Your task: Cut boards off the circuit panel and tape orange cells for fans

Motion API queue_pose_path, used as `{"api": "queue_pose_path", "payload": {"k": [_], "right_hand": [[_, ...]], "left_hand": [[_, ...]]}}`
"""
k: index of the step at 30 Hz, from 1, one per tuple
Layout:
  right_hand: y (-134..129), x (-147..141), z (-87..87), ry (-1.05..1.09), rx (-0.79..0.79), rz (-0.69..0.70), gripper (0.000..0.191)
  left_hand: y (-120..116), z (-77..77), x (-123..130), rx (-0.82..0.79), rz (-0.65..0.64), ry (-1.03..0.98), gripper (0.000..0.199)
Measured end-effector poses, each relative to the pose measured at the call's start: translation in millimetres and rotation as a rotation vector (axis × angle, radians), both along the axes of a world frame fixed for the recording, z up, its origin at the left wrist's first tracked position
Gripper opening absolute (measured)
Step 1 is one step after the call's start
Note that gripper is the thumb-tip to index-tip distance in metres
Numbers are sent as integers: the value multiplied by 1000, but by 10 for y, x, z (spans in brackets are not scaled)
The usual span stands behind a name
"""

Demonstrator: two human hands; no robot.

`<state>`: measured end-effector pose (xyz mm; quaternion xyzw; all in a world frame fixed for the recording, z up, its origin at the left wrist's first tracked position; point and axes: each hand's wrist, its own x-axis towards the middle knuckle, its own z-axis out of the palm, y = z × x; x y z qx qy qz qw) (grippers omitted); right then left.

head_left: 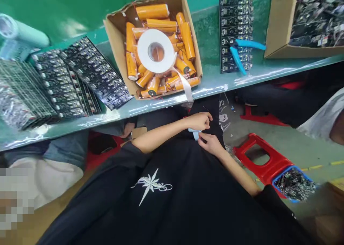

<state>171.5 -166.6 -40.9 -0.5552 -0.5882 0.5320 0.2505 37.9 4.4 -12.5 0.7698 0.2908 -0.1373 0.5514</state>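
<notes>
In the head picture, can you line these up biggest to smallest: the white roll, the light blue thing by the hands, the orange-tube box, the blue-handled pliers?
1. Orange-tube box
2. White roll and blue-handled pliers: about alike, so unranked
3. Light blue thing, partly hidden

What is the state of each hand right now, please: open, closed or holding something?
Left hand: fingers curled at the light blue piece; grip cannot be told.
Right hand: fingertips at that piece's edge; pinch cannot be confirmed.

The glossy green tabletop [207,41] carries two cardboard boxes [115,37] — one central, one right — with black circuit boards [98,73] beside them.
</notes>
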Motion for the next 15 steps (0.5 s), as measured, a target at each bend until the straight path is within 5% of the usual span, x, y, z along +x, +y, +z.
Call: {"api": "queue_pose_path", "payload": {"k": [4, 8, 12, 15], "right_hand": [[-36, -12, -33, 49, 4, -161, 33], [11, 25, 141, 96, 30, -320, 46], [187, 153, 529, 172, 104, -144, 40], [382, 287, 806, 14, 325, 23, 35]], "left_hand": [[103, 144, 91, 8, -38, -78, 21], [71, 587, -96, 77, 36, -463, 24], [-80, 1154, -216, 350, 40, -613, 22], [-179, 1531, -104, 590, -74, -579, 20]]}}
